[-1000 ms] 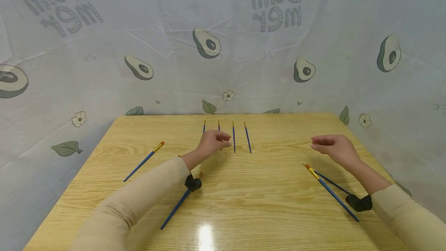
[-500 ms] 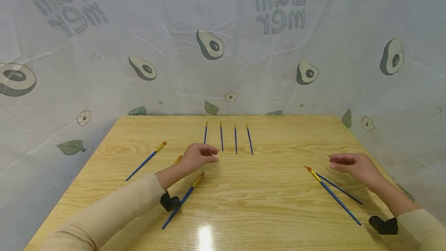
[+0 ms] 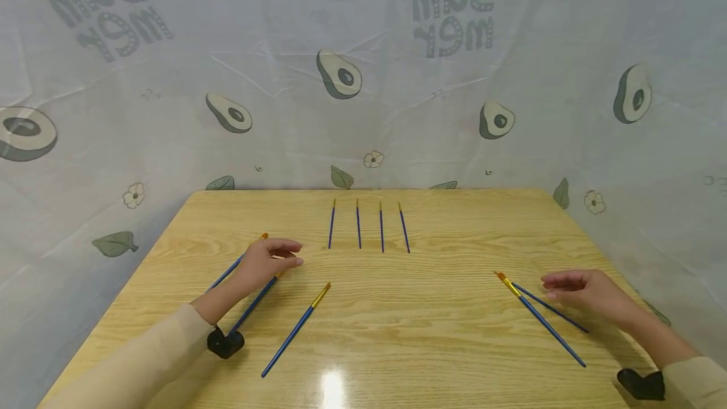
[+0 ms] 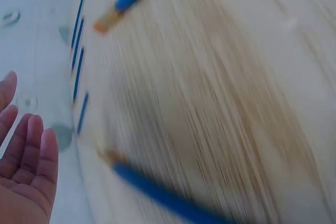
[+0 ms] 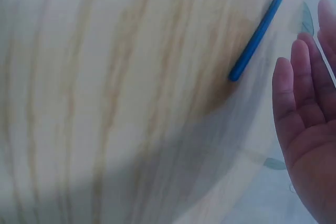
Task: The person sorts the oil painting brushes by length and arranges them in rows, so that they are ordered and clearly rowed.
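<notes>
My left hand (image 3: pixel 262 268) hovers over the left part of the wooden table with nothing in it, fingers loosely extended. Beneath and beside it lie two blue paintbrushes, one farther left (image 3: pixel 227 272) and one (image 3: pixel 255 303) partly hidden by the hand. Another blue paintbrush (image 3: pixel 296 332) lies nearer the table's middle, in full view. At the right, my right hand (image 3: pixel 596 297) is held in the air, also holding nothing. Just left of it a thick paintbrush (image 3: pixel 548 328) and a thin paintbrush (image 3: pixel 559 315) lie at an angle, their tips close together.
Several thin blue paintbrushes, among them one at the row's right end (image 3: pixel 404 227), lie side by side near the back of the wooden table (image 3: pixel 431 346). A patterned cloth (image 3: pixel 397 112) hangs behind the table and along its sides.
My left hand has moved left and closer, away from the thin paintbrushes, uncovering them. My right hand has drawn back toward the lower right. The paintbrushes lie as before.
</notes>
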Demonstrator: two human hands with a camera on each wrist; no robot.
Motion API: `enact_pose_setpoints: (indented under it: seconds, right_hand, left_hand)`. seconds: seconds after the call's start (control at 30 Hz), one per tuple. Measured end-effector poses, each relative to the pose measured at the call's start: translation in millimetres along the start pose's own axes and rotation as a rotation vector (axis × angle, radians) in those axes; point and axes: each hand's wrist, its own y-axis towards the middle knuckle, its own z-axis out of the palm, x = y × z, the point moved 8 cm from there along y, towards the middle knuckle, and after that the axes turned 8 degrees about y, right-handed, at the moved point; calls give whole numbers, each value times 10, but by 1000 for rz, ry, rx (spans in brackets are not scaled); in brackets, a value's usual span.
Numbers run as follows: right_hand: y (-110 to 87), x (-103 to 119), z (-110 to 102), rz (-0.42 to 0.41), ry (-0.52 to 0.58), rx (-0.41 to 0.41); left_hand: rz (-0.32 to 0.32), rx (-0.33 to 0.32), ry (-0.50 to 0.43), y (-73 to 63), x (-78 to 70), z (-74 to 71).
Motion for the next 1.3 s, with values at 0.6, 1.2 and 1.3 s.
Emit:
enact_pose_setpoints:
  seconds: [0.6, 1.2, 1.3]
  right_hand:
    - [20, -154, 88, -10, -43, 32]
    - [20, -137, 122, 4, -57, 2]
    - [19, -139, 122, 13, -58, -3]
  left_hand:
    - [-115, 4, 179, -328, 453, -181]
    - [-90, 18, 200, -354, 405, -143]
    - [-102, 16, 200, -352, 414, -143]
